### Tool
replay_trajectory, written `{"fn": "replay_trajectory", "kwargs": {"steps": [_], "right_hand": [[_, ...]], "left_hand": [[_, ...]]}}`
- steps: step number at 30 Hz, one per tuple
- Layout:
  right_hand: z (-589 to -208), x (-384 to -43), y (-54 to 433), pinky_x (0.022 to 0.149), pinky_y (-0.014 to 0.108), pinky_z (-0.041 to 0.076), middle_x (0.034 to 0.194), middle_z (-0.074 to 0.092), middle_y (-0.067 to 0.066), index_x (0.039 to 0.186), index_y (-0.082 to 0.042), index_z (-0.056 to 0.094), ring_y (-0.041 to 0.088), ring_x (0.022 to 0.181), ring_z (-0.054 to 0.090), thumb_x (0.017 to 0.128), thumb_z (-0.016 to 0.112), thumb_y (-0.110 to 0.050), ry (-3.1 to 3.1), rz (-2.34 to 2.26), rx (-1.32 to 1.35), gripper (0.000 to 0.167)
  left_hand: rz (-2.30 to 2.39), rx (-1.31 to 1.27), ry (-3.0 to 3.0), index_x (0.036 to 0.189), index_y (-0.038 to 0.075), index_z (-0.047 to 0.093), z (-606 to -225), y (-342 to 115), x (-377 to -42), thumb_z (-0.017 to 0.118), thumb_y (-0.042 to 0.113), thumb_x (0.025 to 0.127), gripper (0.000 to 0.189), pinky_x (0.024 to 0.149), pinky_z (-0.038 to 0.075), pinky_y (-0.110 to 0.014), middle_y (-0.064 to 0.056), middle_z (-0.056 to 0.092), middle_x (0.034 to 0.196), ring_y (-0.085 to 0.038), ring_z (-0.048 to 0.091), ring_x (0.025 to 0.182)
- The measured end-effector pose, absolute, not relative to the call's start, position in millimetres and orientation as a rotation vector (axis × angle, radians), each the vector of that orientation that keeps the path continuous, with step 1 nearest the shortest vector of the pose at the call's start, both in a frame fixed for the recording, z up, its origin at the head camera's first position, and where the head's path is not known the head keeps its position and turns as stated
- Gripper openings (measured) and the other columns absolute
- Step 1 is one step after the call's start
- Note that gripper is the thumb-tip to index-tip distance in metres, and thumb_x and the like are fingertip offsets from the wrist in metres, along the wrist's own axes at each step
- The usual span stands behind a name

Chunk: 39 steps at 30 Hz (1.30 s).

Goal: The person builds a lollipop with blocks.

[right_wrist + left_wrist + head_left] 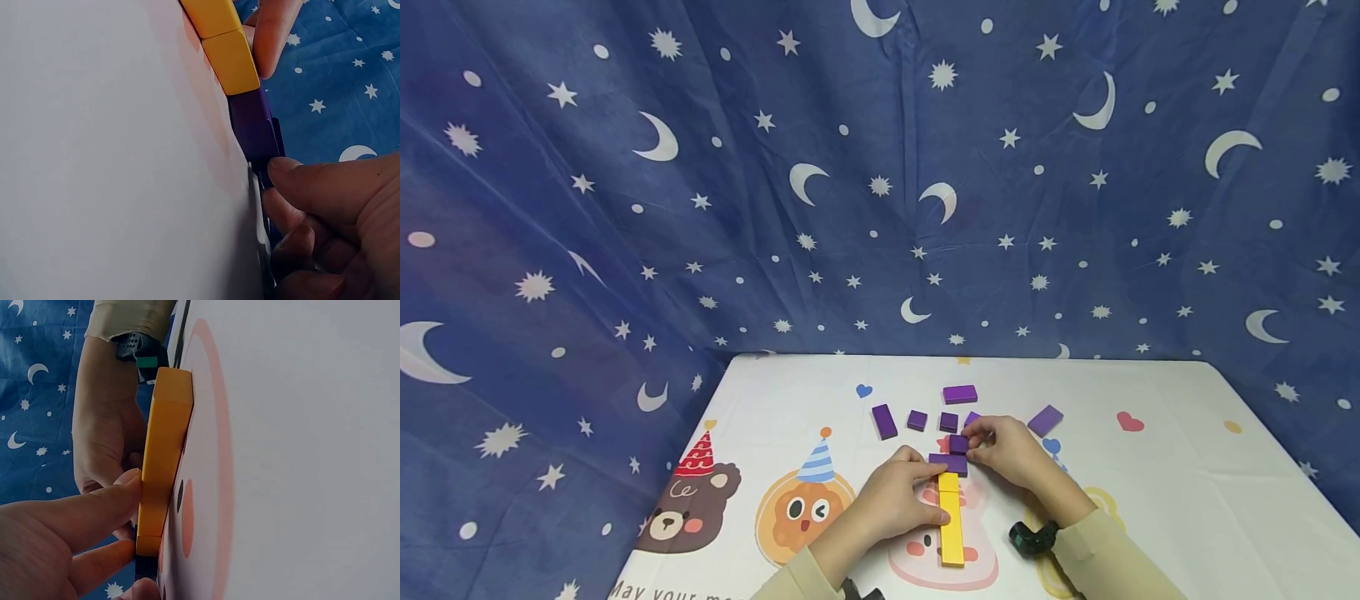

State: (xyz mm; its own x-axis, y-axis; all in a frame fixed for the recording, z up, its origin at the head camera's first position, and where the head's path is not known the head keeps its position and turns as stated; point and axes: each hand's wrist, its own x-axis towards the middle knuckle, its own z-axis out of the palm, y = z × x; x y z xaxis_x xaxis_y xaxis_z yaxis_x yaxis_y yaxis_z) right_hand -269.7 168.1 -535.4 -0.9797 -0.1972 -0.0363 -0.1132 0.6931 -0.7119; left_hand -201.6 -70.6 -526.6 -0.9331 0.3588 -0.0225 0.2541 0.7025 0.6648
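A long yellow block and a short yellow block lie end to end on the table. Across their far end sits a purple rectangular block, with a small purple cube just beyond it. My left hand rests along the left side of this row. Its thumb touches the long yellow block, and its forefinger reaches the purple rectangular block. From the right, my right hand pinches the purple cube between thumb and forefinger, which partly cover it in the right wrist view.
Beyond the hands lie loose purple pieces: an upright-lying block, two cubes, a far block and a slanted block. Another purple piece is half hidden by the right fingers. A starry blue curtain hangs behind the white table.
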Motion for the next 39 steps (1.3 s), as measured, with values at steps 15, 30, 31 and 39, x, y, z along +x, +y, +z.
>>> {"fn": "replay_trajectory", "kwargs": {"steps": [15, 30, 31, 39], "right_hand": [[-535.4, -268.6, 169.0, 0.085, 0.034, 0.050, 0.088, 0.070, -0.007, 0.112, -0.019, 0.082, 0.014, 0.085, 0.058, 0.094, 0.082, -0.012, 2.788, -1.118, -0.272, 0.020], [-539.2, -266.4, 166.7, 0.105, 0.053, 0.055, 0.111, 0.080, -0.001, 0.110, -0.021, 0.083, 0.019, 0.104, 0.069, 0.097, 0.080, -0.018, 2.828, -1.169, -0.250, 0.014], [-539.3, -266.2, 166.4, 0.104, 0.053, 0.056, 0.111, 0.080, -0.002, 0.110, -0.021, 0.083, 0.018, 0.104, 0.068, 0.097, 0.080, -0.017, 2.829, -1.172, -0.246, 0.014], [-540.4, -265.3, 163.3, 0.087, 0.037, 0.053, 0.087, 0.072, -0.006, 0.109, -0.018, 0.083, 0.015, 0.085, 0.061, 0.094, 0.082, -0.013, 2.843, -1.163, -0.238, 0.015]], "left_hand": [[1.049, 0.482, 2.748, 0.137, 0.030, 0.075, -527.5, -70.7, -201.8, 0.099, 0.040, 0.071, 0.070, 0.087, 0.047, -0.026, 0.013, 0.055, 0.108, -0.006, 0.052, 0.093], [1.037, 0.481, 2.757, 0.137, 0.031, 0.075, -528.1, -70.4, -202.1, 0.099, 0.041, 0.072, 0.070, 0.088, 0.047, -0.026, 0.013, 0.055, 0.109, -0.005, 0.052, 0.093], [1.037, 0.482, 2.757, 0.137, 0.031, 0.075, -528.4, -70.3, -202.3, 0.099, 0.041, 0.072, 0.070, 0.087, 0.047, -0.026, 0.013, 0.055, 0.109, -0.005, 0.052, 0.093], [1.046, 0.486, 2.756, 0.137, 0.031, 0.075, -529.2, -70.4, -202.6, 0.099, 0.041, 0.071, 0.070, 0.087, 0.047, -0.026, 0.013, 0.055, 0.108, -0.005, 0.052, 0.093]]}}
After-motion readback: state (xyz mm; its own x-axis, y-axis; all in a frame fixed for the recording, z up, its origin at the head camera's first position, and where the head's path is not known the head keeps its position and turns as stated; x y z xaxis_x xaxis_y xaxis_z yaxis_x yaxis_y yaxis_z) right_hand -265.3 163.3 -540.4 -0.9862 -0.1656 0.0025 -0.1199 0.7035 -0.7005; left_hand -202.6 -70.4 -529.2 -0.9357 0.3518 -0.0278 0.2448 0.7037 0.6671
